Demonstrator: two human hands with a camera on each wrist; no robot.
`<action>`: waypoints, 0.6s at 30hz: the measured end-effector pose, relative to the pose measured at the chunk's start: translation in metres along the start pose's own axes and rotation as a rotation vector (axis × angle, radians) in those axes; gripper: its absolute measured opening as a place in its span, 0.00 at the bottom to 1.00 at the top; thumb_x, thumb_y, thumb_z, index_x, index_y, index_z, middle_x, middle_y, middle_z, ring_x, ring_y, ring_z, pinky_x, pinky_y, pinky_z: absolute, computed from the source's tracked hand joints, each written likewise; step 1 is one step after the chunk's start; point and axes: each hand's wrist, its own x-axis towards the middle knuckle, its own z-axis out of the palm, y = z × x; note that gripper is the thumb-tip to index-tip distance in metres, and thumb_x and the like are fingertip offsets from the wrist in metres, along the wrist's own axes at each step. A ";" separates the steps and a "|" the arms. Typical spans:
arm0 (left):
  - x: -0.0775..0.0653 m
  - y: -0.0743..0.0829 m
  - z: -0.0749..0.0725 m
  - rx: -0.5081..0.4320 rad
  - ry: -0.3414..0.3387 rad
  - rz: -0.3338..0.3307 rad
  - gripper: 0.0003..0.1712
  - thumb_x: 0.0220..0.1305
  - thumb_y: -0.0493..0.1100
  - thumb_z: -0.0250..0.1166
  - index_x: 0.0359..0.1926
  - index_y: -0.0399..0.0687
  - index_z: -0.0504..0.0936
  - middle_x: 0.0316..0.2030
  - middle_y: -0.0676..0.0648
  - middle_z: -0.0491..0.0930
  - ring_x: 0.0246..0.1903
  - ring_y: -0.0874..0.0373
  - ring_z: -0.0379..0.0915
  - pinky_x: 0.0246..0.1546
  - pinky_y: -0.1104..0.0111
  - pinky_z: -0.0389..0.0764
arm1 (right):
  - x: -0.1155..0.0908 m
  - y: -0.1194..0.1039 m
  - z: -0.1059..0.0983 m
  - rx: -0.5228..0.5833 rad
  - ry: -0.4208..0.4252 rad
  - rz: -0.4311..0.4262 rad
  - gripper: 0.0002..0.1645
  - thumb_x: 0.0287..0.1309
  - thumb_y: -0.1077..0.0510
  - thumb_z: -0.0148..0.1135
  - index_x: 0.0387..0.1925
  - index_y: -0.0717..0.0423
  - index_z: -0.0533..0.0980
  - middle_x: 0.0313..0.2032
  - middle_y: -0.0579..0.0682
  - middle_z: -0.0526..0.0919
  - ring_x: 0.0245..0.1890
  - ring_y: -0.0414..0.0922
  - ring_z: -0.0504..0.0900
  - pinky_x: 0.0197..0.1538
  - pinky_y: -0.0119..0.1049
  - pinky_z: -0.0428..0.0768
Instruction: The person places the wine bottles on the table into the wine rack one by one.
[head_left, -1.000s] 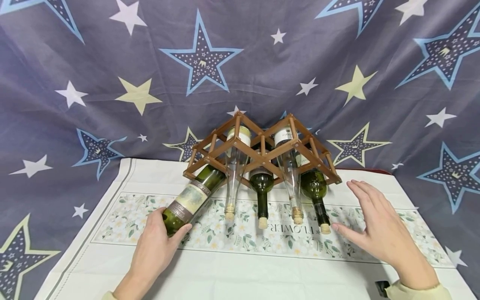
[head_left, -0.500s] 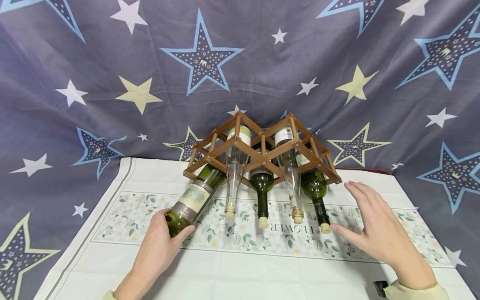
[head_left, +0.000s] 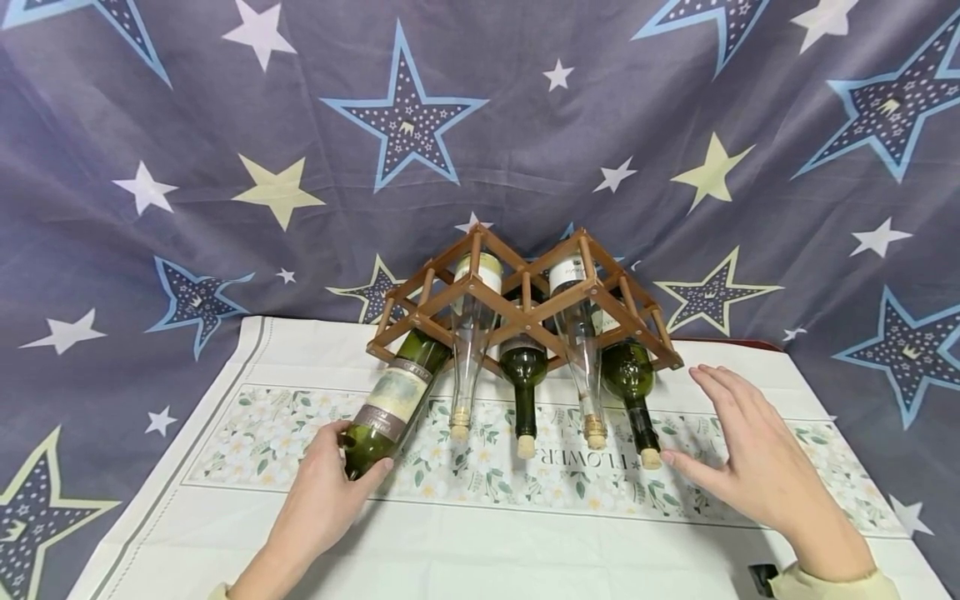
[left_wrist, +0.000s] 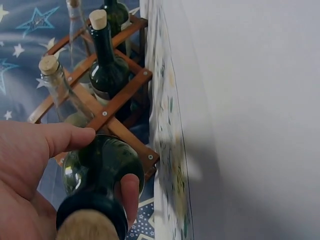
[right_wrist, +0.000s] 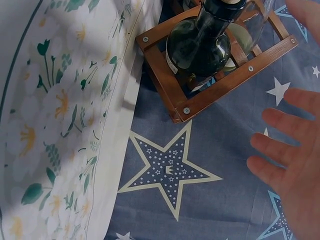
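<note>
My left hand (head_left: pixel 318 496) grips a green wine bottle (head_left: pixel 395 393) near its shoulder, thumb on one side and fingers on the other. The bottle's far end sits in the left bay of a brown wooden wine rack (head_left: pixel 444 298). In the left wrist view its cork (left_wrist: pixel 87 227) points at the camera. Two clear bottles, one of them this clear bottle (head_left: pixel 469 350), and two more green ones, such as the middle green bottle (head_left: pixel 524 367), lie in the rack. Beside the rightmost green bottle (head_left: pixel 628 371), my right hand (head_left: pixel 768 458) is spread and holds nothing; its thumb is close to that cork.
A white tablecloth (head_left: pixel 525 550) with a floral band covers the table. Close behind the rack hangs a grey-blue star-patterned curtain (head_left: pixel 495 150). A small black object (head_left: pixel 763 577) lies by the right sleeve.
My left hand has shifted slightly right, and the bottle in it has swung a little to the right and turned somewhat upright in view. My right hand has barely moved.
</note>
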 end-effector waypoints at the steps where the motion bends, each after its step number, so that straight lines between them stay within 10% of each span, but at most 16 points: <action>1: 0.000 0.001 0.000 -0.011 -0.011 -0.004 0.49 0.60 0.55 0.69 0.70 0.31 0.58 0.54 0.34 0.71 0.48 0.43 0.74 0.45 0.53 0.78 | 0.000 0.000 0.000 -0.001 -0.002 0.003 0.65 0.40 0.34 0.76 0.76 0.52 0.59 0.69 0.59 0.65 0.68 0.59 0.62 0.73 0.47 0.54; 18: 0.005 0.012 0.003 -0.146 -0.100 -0.025 0.43 0.60 0.43 0.67 0.71 0.37 0.57 0.53 0.38 0.67 0.35 0.54 0.70 0.28 0.65 0.76 | -0.002 0.001 0.000 -0.010 -0.015 0.020 0.64 0.41 0.33 0.75 0.76 0.52 0.59 0.69 0.59 0.65 0.68 0.59 0.62 0.73 0.48 0.53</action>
